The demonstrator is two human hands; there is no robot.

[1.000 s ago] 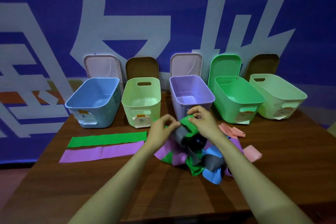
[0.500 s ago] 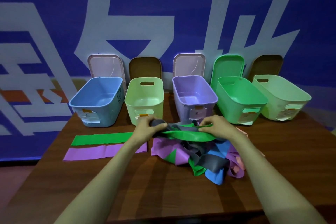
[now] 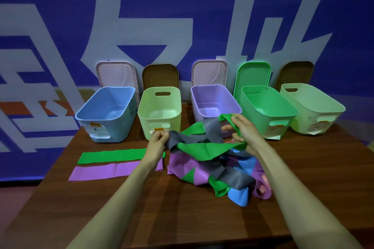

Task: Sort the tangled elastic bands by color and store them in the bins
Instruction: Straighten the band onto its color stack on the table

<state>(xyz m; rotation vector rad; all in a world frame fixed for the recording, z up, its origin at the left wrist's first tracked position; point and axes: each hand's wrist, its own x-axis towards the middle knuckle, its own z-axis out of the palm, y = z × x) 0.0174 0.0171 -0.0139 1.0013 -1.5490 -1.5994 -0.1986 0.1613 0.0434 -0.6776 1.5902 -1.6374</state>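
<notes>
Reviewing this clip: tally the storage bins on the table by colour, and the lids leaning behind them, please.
Blue bin: 1
Pale yellow-green bins: 2
Purple bin: 1
Green bin: 1
Bins total: 5

Pink lids: 2
Brown lids: 2
Green lid: 1
Lids total: 5

Total: 10

Bins (image 3: pixel 159 111) behind — bands (image 3: pixel 212 170) before.
</notes>
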